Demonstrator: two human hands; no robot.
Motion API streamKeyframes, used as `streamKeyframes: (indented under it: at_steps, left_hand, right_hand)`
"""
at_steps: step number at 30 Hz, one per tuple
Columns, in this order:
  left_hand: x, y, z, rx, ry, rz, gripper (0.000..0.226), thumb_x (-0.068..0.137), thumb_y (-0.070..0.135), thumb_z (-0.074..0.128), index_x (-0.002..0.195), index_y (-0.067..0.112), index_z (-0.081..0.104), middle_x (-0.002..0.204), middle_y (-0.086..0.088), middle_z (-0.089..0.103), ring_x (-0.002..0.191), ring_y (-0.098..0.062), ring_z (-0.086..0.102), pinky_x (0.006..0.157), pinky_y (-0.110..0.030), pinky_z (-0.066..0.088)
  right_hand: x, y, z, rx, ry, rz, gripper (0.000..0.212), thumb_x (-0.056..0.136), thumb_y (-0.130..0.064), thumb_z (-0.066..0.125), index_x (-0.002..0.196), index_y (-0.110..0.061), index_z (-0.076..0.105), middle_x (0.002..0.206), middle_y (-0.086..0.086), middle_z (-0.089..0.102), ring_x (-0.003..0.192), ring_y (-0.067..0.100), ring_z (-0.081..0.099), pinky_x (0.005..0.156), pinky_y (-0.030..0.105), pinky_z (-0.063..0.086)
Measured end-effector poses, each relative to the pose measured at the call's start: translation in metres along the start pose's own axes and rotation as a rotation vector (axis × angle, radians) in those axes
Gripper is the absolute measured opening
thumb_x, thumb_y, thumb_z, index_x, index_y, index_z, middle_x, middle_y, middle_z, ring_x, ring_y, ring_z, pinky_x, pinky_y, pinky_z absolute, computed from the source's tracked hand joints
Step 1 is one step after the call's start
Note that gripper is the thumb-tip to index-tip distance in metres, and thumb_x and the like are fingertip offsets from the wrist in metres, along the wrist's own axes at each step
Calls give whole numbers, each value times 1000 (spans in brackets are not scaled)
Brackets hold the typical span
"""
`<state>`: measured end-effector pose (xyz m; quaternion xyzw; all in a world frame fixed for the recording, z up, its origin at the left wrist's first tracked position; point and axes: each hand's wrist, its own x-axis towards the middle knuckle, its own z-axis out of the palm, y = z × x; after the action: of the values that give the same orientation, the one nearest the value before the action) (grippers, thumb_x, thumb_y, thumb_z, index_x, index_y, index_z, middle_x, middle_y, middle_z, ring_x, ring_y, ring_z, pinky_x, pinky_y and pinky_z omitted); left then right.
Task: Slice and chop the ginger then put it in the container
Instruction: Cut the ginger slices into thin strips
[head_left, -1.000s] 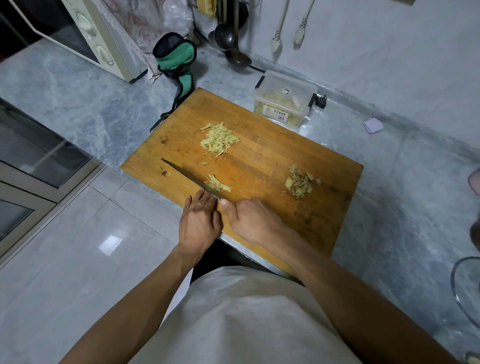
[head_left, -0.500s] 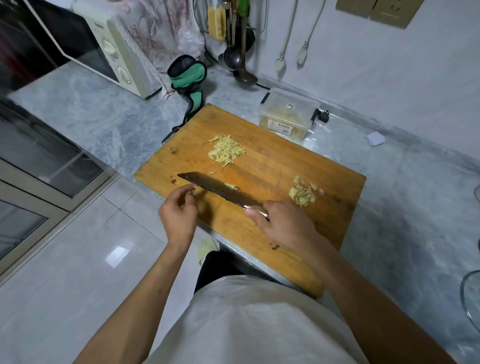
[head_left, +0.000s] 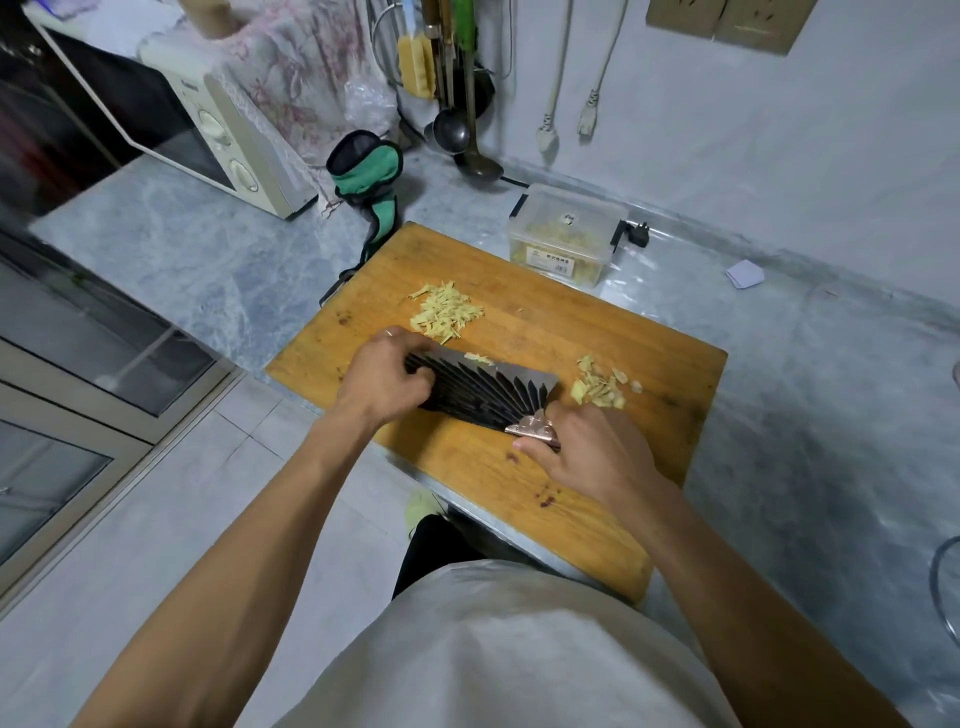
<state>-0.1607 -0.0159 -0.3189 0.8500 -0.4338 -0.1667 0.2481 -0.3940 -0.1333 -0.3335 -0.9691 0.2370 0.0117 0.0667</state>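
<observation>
Yellow ginger shreds (head_left: 445, 312) heaped loosely on wooden board (head_left: 519, 467).

On the cutting board (head_left: 524, 467), shredded ginger (head_left: 444, 312) lies far left, ginger chunks (head_left: 597, 385) right, the knife (head_left: 483, 387) between them nearer, the container (head_left: 563, 236) beyond the far edge.

Both hands on a dark cleaver (head_left: 480, 387) (ginger shreds (head_left: 444, 312) beyond) over the cutting board (head_left: 545, 332).
</observation>
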Motion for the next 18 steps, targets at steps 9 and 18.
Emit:
streamKeyframes:
  at_steps: [9,18]
  left_hand:
    - [41,14,4,-276,-356,-95,7,85,21,76,89,16,78,84,10,74,71,5,66,63,-10,45]
    - [31,-4,0,-471,372,-63,14,92,23,69,97,12,76,92,5,73,84,-2,68,80,-18,52]
  right_hand:
    - [-3,0,12,-40,284,-172,57,88,-65,51,66,-13,59,45,-4,47,33,12,41,43,21,23]
    - [-7,18,1,78,87,55,58,96,-68,39,94,-14,59,75,-2,61,60,15,59,55,32,51]
